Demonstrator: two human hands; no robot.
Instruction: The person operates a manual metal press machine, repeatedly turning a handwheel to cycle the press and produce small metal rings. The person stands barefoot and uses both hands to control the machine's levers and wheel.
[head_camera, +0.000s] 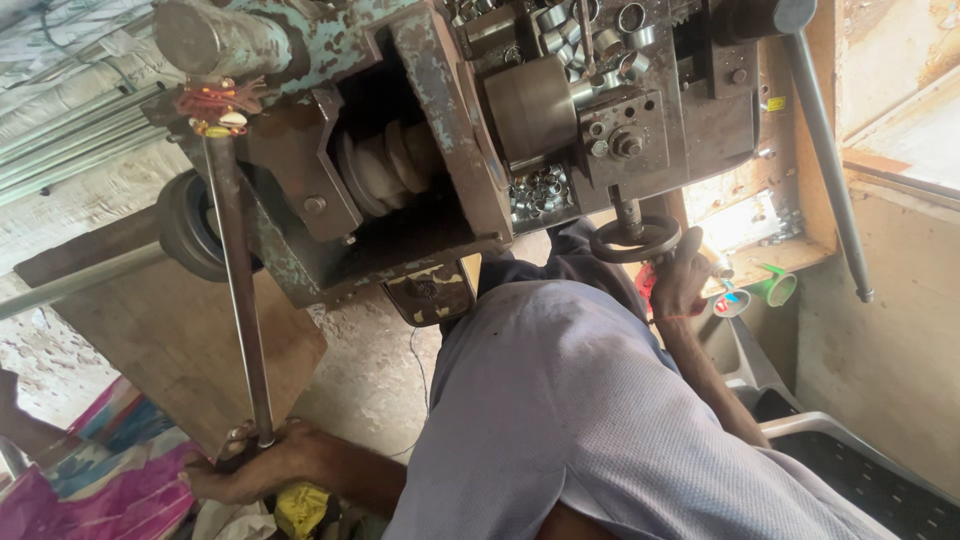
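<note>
You're mid-cut: left hand (250, 465) clenched on the lever (240, 300), right hand (680, 280) gripping the handwheel (635, 240); next, feed steadily.

The lathe machine (450, 130) fills the upper middle; its long lever (238, 290) runs down on the left to the left hand (250, 465); the handwheel (634, 240) sits below the machine's right part, the right hand (682, 280) just beside it; metal rings (590, 35) lie on top; a plastic chair (850, 460) stands at lower right.
</note>
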